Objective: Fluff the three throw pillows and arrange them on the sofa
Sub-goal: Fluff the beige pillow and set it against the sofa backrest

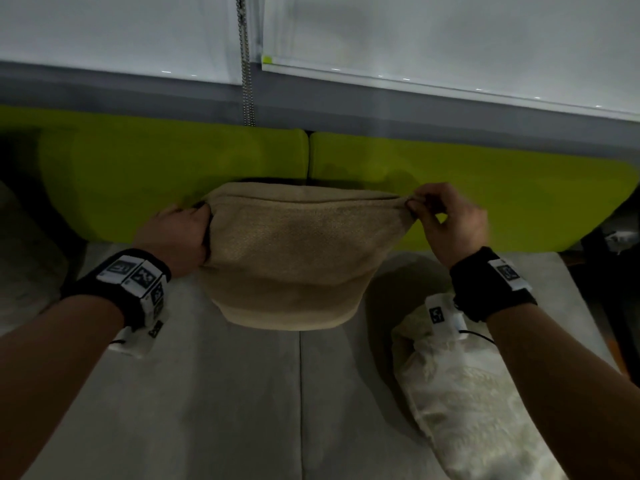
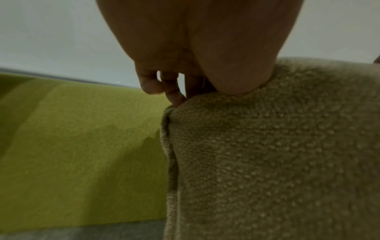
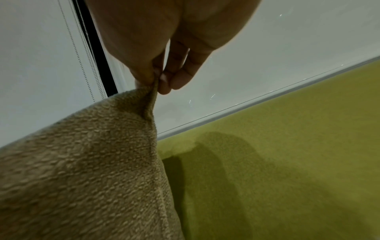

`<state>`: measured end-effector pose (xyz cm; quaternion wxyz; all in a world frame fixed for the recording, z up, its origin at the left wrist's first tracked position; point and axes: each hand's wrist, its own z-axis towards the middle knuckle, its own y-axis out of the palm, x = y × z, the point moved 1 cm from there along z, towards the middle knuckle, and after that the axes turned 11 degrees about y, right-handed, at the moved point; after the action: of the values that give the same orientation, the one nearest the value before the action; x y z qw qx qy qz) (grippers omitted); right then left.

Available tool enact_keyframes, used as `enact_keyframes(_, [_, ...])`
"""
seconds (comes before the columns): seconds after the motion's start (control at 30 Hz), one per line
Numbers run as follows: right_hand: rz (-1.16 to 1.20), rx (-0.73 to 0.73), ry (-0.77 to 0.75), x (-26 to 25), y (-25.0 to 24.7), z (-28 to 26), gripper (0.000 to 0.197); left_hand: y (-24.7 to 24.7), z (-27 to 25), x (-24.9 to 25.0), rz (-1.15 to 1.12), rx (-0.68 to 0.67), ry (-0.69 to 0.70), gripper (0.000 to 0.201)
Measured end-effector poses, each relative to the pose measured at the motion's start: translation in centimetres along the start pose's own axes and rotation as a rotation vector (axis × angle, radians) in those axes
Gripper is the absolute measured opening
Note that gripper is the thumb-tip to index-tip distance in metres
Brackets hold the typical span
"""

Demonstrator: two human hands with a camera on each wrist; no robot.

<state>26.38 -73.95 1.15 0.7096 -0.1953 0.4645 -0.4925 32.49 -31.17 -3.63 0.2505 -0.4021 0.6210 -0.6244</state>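
Lime-green backrest cushions (image 1: pixel 173 174) run along the rear of the sofa (image 1: pixel 242 393), whose grey seat fills the foreground; behind the backrest hang white roller blinds (image 1: pixel 450 36) with a metal bead chain (image 1: pixel 246 81) dangling between them. Against the backrest, just in front of the seam where the two green cushions meet, stands the tan nubby-weave pillow (image 1: pixel 298 258), upright with its bottom edge on the grey seat. To the right of the tan pillow, lying flat on the seat and apart from it, is a cream textured pillow (image 1: pixel 467 403), partly covered by the right forearm. The left hand (image 1: pixel 176 237) grips the tan pillow's upper left corner, thumb pressed into the front face and fingers (image 2: pixel 174 97) curled over the side seam. The right hand (image 1: pixel 450 220) pinches the tan pillow's upper right corner between thumb and fingertips (image 3: pixel 164 84), drawing the fabric into a small peak. Both wrists wear black bands carrying printed markers.
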Motion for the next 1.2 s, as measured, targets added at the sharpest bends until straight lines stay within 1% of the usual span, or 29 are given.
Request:
enact_keyframes(0.03, [-0.009,-0.004,-0.002,0.1,-0.1,0.0,0.013,-0.8,0.0,0.4,-0.051,0.088,0.017,0.037])
enact_keyframes(0.07, [-0.018,-0.013,-0.007,0.3,-0.2,-0.1,0.013,-1.6,-0.2,0.6,-0.100,0.199,0.001,0.043])
enact_keyframes(0.1, [-0.028,-0.022,-0.015,0.5,-0.4,-0.2,0.013,-2.3,-0.5,0.8,-0.157,0.278,-0.054,0.045])
enact_keyframes(0.13, [-0.041,-0.030,-0.019,0.8,-0.5,-0.1,0.013,-2.9,-0.6,0.8,-0.229,0.360,-0.121,0.042])
enact_keyframes(0.17, [-0.054,-0.033,-0.022,1.2,-0.6,-0.1,0.014,-3.5,-0.7,0.8,-0.313,0.440,-0.174,0.033])
enact_keyframes(0.23, [-0.066,-0.037,-0.031,2.0,-0.8,-0.2,0.015,-4.0,-0.9,0.6,-0.445,0.555,-0.287,0.012])
enact_keyframes(0.27, [-0.061,-0.036,-0.059,2.2,-0.8,-0.3,0.017,-4.2,-0.9,0.3,-0.516,0.587,-0.326,0.014])
enact_keyframes(0.33, [-0.051,-0.027,-0.147,2.4,-0.8,-0.5,0.019,-4.8,-0.7,-0.3,-0.651,0.546,-0.333,0.027])
enact_keyframes(0.37, [-0.048,-0.038,-0.186,2.4,-0.7,-0.6,0.021,-5.2,-0.7,-0.5,-0.670,0.477,-0.327,0.029])
enact_keyframes(0.4, [-0.035,-0.064,-0.190,2.3,-0.6,-0.6,0.023,-5.6,-0.7,-0.7,-0.618,0.392,-0.317,0.028])
enact_keyframes(0.43, [0.007,-0.105,-0.133,2.4,-0.4,-0.5,0.027,-5.9,-0.6,-0.9,-0.545,0.336,-0.302,0.033])
enact_keyframes(0.47, [0.079,-0.157,0.003,2.2,-0.2,-0.4,0.031,-6.2,-0.5,-1.1,-0.493,0.319,-0.296,0.034])
enact_keyframes(0.5, [0.143,-0.227,0.178,1.9,-0.1,-0.3,0.039,-6.4,-0.4,-1.3,-0.505,0.342,-0.303,0.028])
enact_keyframes(0.53, [0.181,-0.282,0.324,1.6,0.1,-0.1,0.045,-6.6,-0.3,-1.3,-0.584,0.368,-0.310,0.018])
enact_keyframes(0.57, [0.190,-0.310,0.406,1.5,0.3,0.1,0.043,-6.6,-0.2,-1.4,-0.690,0.396,-0.314,0.013])
enact_keyframes(0.6, [0.170,-0.304,0.415,1.5,0.3,0.4,0.033,-6.6,-0.2,-1.3,-0.805,0.429,-0.308,0.011])
enact_keyframes(0.67, [0.119,-0.236,0.416,2.0,-0.1,1.2,0.018,-6.2,-0.1,-1.6,-0.955,0.498,-0.307,0.013])
enact_keyframes(0.73, [0.184,-0.134,0.487,2.5,-0.5,1.8,0.008,-5.9,-0.3,-2.0,-1.042,0.586,-0.336,0.019])
enact_keyframes(0.77, [0.264,-0.078,0.555,2.8,-0.8,1.9,0.003,-5.6,-0.4,-2.4,-1.074,0.640,-0.354,0.021])
enact_keyframes(0.83, [0.501,0.045,0.727,3.2,-1.1,1.9,0.010,-5.1,-0.5,-3.0,-1.078,0.741,-0.419,0.020])
enact_keyframes(0.87, [0.649,0.064,0.829,3.0,-1.3,1.6,0.011,-4.9,-0.5,-3.0,-1.095,0.792,-0.470,0.016])
enact_keyframes(0.9, [0.763,0.045,0.912,2.9,-1.3,1.3,0.009,-4.7,-0.5,-3.0,-1.147,0.833,-0.520,0.012])
enact_keyframes(0.93, [0.841,-0.008,0.965,2.8,-1.2,0.9,0.007,-4.4,-0.6,-3.0,-1.206,0.837,-0.562,0.015])
enact_keyframes(0.97, [0.871,-0.094,0.996,2.7,-1.0,0.4,0.009,-4.0,-0.7,-3.0,-1.278,0.820,-0.575,0.023])
enact_keyframes(1.03, [0.846,-0.302,0.984,2.0,-0.1,-0.9,0.018,-2.8,-1.0,-3.1,-1.378,0.764,-0.548,0.030])
enact_keyframes(1.1, [0.823,-0.471,0.955,0.4,1.0,-2.1,0.028,-1.5,-1.3,-2.8,-1.462,0.697,-0.511,0.034])
enact_keyframes(1.13, [0.815,-0.515,0.934,-0.1,1.7,-2.5,0.029,-0.7,-1.4,-2.6,-1.441,0.646,-0.486,0.035])
enact_keyframes(1.17, [0.796,-0.525,0.917,-0.6,2.3,-2.7,0.030,0.1,-1.4,-2.5,-1.392,0.588,-0.437,0.035])
enact_keyframes(1.2, [0.756,-0.527,0.900,-0.5,2.7,-2.8,0.041,0.6,-1.4,-2.0,-1.311,0.536,-0.389,0.032])
